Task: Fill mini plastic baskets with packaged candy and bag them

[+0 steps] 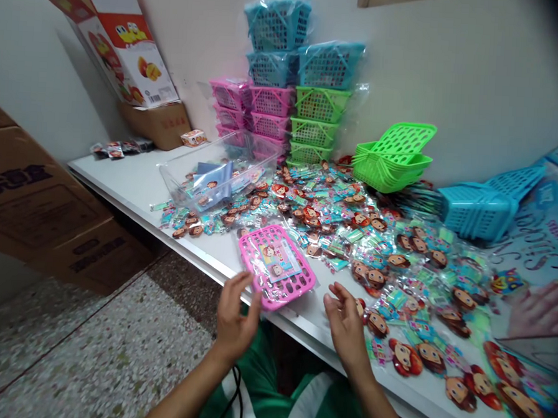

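Observation:
A pink plastic basket (pixel 306 284) in clear wrap lies at the front edge of the table, its top facing me, with a printed card (pixel 280 259) on it. My left hand (pixel 238 313) is beside its lower left corner, fingers apart; whether a fingertip touches the basket I cannot tell. To the right of the basket, apart from it, my right hand (pixel 345 321) hovers over the table edge with fingers spread and nothing in them. Close to the right hand lie small clear packets (pixel 376 323) with cartoon-head pieces inside.
Wrapped baskets in blue (pixel 331 65), pink and green stand stacked against the wall. Loose green baskets (pixel 388 168) and blue baskets (pixel 478 210) sit behind the packets. A clear bin (pixel 180 172) stands left of the packets. Cardboard boxes (pixel 32 190) are on the left.

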Tool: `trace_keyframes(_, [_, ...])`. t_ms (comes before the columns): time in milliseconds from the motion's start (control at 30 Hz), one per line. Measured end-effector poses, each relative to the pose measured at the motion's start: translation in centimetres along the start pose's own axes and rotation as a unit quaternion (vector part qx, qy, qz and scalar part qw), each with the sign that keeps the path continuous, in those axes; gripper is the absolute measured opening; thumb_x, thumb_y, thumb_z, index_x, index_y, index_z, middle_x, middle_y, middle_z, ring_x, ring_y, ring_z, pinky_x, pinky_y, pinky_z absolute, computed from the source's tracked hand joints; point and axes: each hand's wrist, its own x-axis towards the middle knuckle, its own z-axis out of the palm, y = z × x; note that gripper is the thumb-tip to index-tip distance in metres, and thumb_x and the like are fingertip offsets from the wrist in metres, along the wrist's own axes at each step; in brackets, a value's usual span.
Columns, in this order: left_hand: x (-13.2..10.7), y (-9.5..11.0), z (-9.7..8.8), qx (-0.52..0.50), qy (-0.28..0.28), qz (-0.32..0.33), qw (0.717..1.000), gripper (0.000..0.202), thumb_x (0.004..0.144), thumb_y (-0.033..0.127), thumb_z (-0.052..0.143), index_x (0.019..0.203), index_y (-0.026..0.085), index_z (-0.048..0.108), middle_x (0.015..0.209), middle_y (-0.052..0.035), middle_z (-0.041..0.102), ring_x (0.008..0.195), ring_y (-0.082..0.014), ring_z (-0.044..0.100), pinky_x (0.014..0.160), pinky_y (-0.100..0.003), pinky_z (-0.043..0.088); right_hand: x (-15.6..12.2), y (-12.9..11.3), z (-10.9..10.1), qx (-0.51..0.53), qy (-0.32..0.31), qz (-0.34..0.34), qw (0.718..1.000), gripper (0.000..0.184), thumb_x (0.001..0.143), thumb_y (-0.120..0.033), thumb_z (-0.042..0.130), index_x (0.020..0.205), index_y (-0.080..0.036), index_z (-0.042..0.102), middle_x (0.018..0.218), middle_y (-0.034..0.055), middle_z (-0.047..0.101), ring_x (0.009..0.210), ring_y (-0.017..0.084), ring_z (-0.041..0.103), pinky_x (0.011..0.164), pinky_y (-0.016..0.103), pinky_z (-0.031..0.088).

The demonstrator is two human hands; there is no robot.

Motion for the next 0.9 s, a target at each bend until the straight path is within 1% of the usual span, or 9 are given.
trace_keyframes(100, [2.0, -3.1, 0.0, -0.081, 0.046, -0.240, 0.966, 0.036, 0.081, 0.042, 0.057, 0.107, 0.018, 0.058, 0.107, -0.0095, 0.060, 0.096, -0.0210, 0.057, 0.082, -0.037, 0.048, 0.2, 1.0, 0.9, 0.105, -0.030, 0.125, 0.986, 0.056, 0.073, -0.052, 0.064, 0.116, -0.019, 0.049, 0.110, 0.0099, 0.063, 0.086, 0.019, 0.064, 0.066, 0.029, 0.054])
trace_keyframes(133, [2.6, -4.1, 0.1, -0.097, 0.043, -0.275, 0.956, 0.040, 0.080, 0.047, 0.056, 0.105, 0.016, 0.058, 0.100, -0.0094, 0.062, 0.091, -0.0207, 0.059, 0.078, -0.036, 0.050, 0.1, 1.2, 1.2, 0.125, -0.051, 0.161, 0.978, 0.054, 0.070, -0.052, 0.067, 0.110, -0.018, 0.052, 0.099, 0.0078, 0.065, 0.075, 0.017, 0.064, 0.058, 0.027, 0.052])
trace_keyframes(233, [2.8, -5.3, 0.7, -0.132, 0.022, -0.323, 0.937, 0.048, 0.079, 0.057, 0.052, 0.100, 0.013, 0.059, 0.093, -0.0096, 0.064, 0.085, -0.0211, 0.062, 0.070, -0.034, 0.052, -0.6, 1.2, 1.9, 0.160, -0.129, 0.227, 0.952, 0.041, 0.067, -0.051, 0.070, 0.086, -0.016, 0.059, 0.075, 0.0028, 0.066, 0.051, 0.010, 0.056, 0.041, 0.020, 0.044])
trace_keyframes(367, [-0.5, -3.4, 1.2, -0.153, 0.012, -0.362, 0.920, 0.055, 0.084, 0.058, 0.043, 0.118, 0.015, 0.049, 0.115, -0.0156, 0.059, 0.096, -0.0232, 0.063, 0.073, -0.035, 0.053, -1.4, 0.5, 3.3, 0.172, -0.193, 0.244, 0.935, 0.040, 0.068, -0.053, 0.067, 0.074, -0.015, 0.061, 0.072, 0.0041, 0.067, 0.044, 0.007, 0.054, 0.037, 0.017, 0.040])
trace_keyframes(500, [-5.5, -0.8, 1.0, -0.117, -0.054, -0.324, 0.937, 0.062, 0.084, 0.051, 0.050, 0.133, 0.019, 0.033, 0.129, -0.0161, 0.051, 0.110, -0.0225, 0.057, 0.080, -0.034, 0.051, -1.3, 1.0, 4.5, 0.128, -0.218, 0.220, 0.942, 0.038, 0.072, -0.052, 0.063, 0.076, -0.014, 0.063, 0.072, 0.0040, 0.069, 0.039, 0.006, 0.047, 0.034, 0.017, 0.030])
trace_keyframes(567, [-6.9, -0.3, 1.1, -0.058, -0.129, -0.296, 0.945, 0.061, 0.077, 0.052, 0.057, 0.125, 0.017, 0.042, 0.111, -0.0135, 0.062, 0.090, -0.0219, 0.064, 0.068, -0.033, 0.052, -1.0, 1.4, 4.8, 0.104, -0.225, 0.195, 0.949, 0.035, 0.075, -0.049, 0.060, 0.077, -0.014, 0.063, 0.070, 0.0022, 0.068, 0.036, 0.004, 0.039, 0.034, 0.017, 0.022])
trace_keyframes(667, [-6.9, -0.4, 1.5, 0.054, -0.243, -0.260, 0.933, 0.033, 0.085, 0.047, 0.046, 0.097, 0.018, 0.057, 0.072, -0.0032, 0.066, 0.061, -0.0184, 0.063, 0.055, -0.028, 0.044, -0.6, 1.6, 5.2, 0.089, -0.230, 0.166, 0.955, 0.030, 0.075, -0.045, 0.059, 0.075, -0.015, 0.062, 0.062, -0.0015, 0.063, 0.035, 0.004, 0.031, 0.035, 0.019, 0.018])
trace_keyframes(767, [-5.9, -0.8, 2.1, 0.138, -0.249, -0.201, 0.937, 0.025, 0.091, 0.031, 0.036, 0.085, 0.020, 0.057, 0.070, -0.0036, 0.067, 0.066, -0.0192, 0.065, 0.058, -0.027, 0.039, -0.5, 1.3, 5.6, 0.079, -0.228, 0.159, 0.957, 0.028, 0.072, -0.044, 0.060, 0.071, -0.016, 0.060, 0.057, -0.0027, 0.060, 0.035, 0.005, 0.029, 0.036, 0.020, 0.018])
trace_keyframes(900, [-5.5, -1.1, 2.4, 0.145, -0.245, -0.175, 0.943, 0.024, 0.090, 0.022, 0.034, 0.082, 0.020, 0.057, 0.073, -0.0056, 0.068, 0.068, -0.0201, 0.065, 0.058, -0.027, 0.037, -0.5, 1.2, 6.0, 0.079, -0.229, 0.172, 0.955, 0.029, 0.071, -0.046, 0.060, 0.070, -0.017, 0.058, 0.054, -0.0036, 0.058, 0.033, 0.005, 0.028, 0.037, 0.021, 0.016])
